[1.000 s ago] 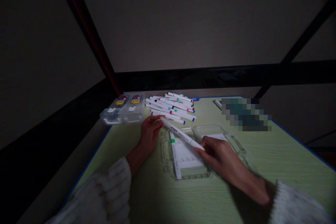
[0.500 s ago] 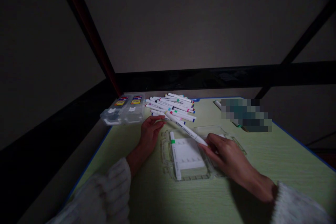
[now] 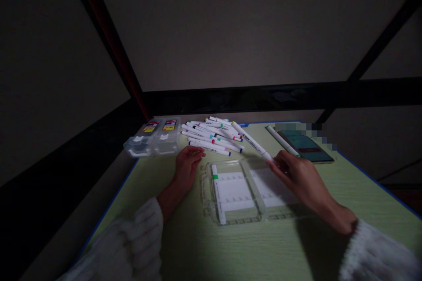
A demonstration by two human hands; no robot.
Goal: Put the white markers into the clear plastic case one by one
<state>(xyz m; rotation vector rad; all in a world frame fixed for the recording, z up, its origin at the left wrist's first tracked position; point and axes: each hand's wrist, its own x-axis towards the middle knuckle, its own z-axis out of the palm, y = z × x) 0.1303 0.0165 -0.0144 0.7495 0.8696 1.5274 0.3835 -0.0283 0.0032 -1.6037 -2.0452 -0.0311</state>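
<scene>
My right hand [image 3: 296, 175] pinches a white marker [image 3: 252, 140] by its near end; the marker slants up and left above the table, a yellowish tip at its far end. Below and left of it lies an opened clear plastic case [image 3: 242, 221], with one white marker with a green band [image 3: 219, 197] along its left side. Loosely curved, my left hand [image 3: 187, 167] rests at the near edge of a pile of white markers [image 3: 214, 134]. Its thumb and fingers look slightly apart, close to a blue-ended marker [image 3: 217, 150], and I see nothing held in them.
Two clear plastic cases [image 3: 154, 138] with colourful labels stand at the table's back left. A green-ended marker [image 3: 281, 140] lies beside a phone-like device [image 3: 308, 147] at the right, partly pixelated. The pale green table [image 3: 184, 246] has a blue edge, with a wall behind.
My right hand has moved right and slightly up with its marker, away from my left hand and the pile. More of the clear case's right half shows. My left hand has barely shifted.
</scene>
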